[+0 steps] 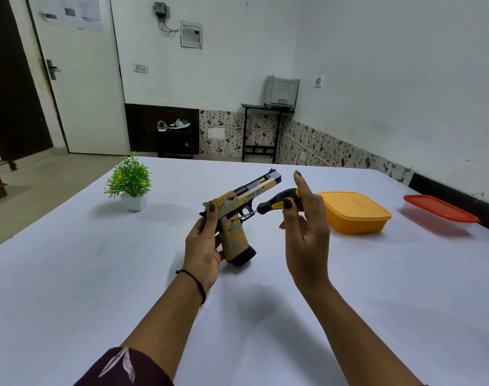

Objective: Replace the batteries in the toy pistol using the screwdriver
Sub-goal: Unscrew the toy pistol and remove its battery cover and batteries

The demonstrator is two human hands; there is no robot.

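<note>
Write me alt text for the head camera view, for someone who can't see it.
A person's left hand holds a yellow and black toy pistol above a white table, while the right hand presses a screwdriver tip against its grip. Behind sit a small potted plant, an orange lidded container and a red-lidded one.

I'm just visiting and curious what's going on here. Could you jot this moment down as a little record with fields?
left hand: holds the toy pistol by its grip, above the table
right hand: holds the screwdriver, tip at the pistol's side
containers: yellow lidded box, red-lidded box, both closed
other: small potted plant
batteries: none visible
</note>
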